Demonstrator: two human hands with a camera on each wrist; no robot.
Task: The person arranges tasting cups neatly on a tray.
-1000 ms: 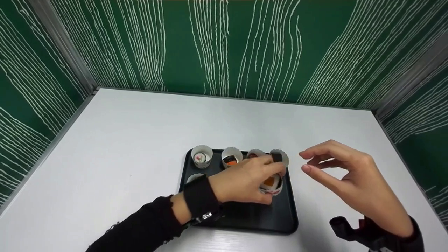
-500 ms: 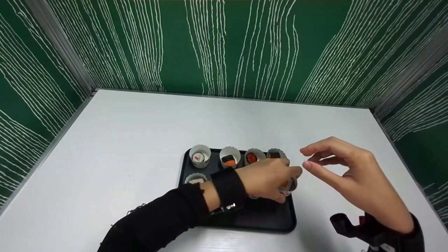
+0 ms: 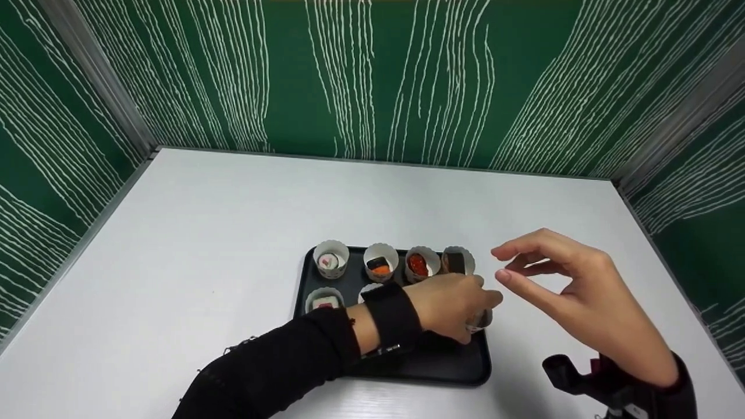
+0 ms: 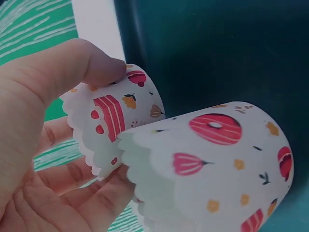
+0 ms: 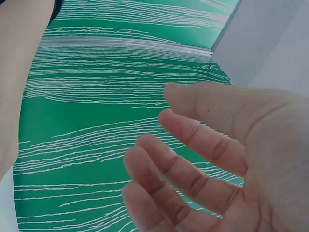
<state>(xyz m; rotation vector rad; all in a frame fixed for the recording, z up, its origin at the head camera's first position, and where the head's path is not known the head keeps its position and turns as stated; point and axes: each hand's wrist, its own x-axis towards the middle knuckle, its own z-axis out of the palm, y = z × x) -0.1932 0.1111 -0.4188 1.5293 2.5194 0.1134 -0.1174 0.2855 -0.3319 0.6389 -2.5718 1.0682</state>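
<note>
My left hand (image 3: 454, 305) grips a patterned paper baking cup (image 4: 116, 113) at the right side of the black tray (image 3: 430, 369). In the left wrist view the thumb presses the cup's side and the fingers lie around the opposite side. A second paper cup (image 4: 217, 159) printed with a doughnut stands right beside it on the tray. The hand mostly hides the held cup in the head view. To the right of the tray my right hand (image 3: 559, 279) hovers with loosely bent fingers, thumb and index fingertips apart, nothing between them.
Along the tray's far edge stand cups holding sushi-like pieces: a white roll (image 3: 329, 261), a black-and-orange piece (image 3: 379, 266), a red-topped piece (image 3: 417, 264) and a dark piece (image 3: 455, 262). Another cup (image 3: 325, 299) is at front left. White tabletop (image 3: 233, 233) surrounds the tray; green panels (image 3: 302, 75) stand behind.
My left hand has moved right with the cup, from the tray's middle right to its right edge, uncovering the red-topped and dark pieces. My right hand has barely moved.
</note>
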